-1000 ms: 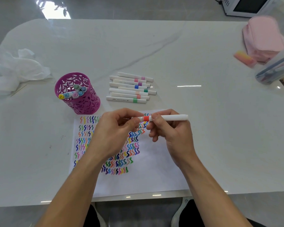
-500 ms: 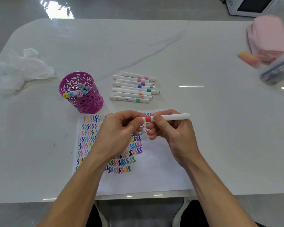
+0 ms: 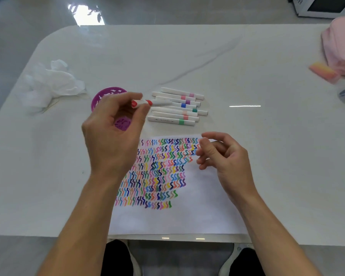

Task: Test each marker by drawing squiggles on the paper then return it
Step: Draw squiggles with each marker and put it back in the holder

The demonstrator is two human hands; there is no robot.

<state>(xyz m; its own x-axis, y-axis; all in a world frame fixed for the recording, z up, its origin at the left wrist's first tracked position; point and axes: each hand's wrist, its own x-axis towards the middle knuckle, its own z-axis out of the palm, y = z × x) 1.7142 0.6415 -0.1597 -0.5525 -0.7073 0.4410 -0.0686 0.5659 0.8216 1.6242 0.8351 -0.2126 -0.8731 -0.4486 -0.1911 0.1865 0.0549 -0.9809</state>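
A crumpled tissue (image 3: 48, 84) lay at the worktop's (image 3: 247, 76) left edge. The left hand (image 3: 112, 134) pinched the red-banded marker (image 3: 150, 102) level above the purple holder (image 3: 108, 94), probably to drop it in, just left of the row of loose markers (image 3: 175, 108). The right hand (image 3: 225, 158) hovered loosely curled and empty over the squiggle-filled paper (image 3: 187, 216), seemingly free for the next marker.

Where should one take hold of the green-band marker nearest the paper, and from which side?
Pinch the green-band marker on its white barrel, left of the band, coming from above. It lies flat at the row's near edge: that side is free, while the pink-band marker lies close along the far side.
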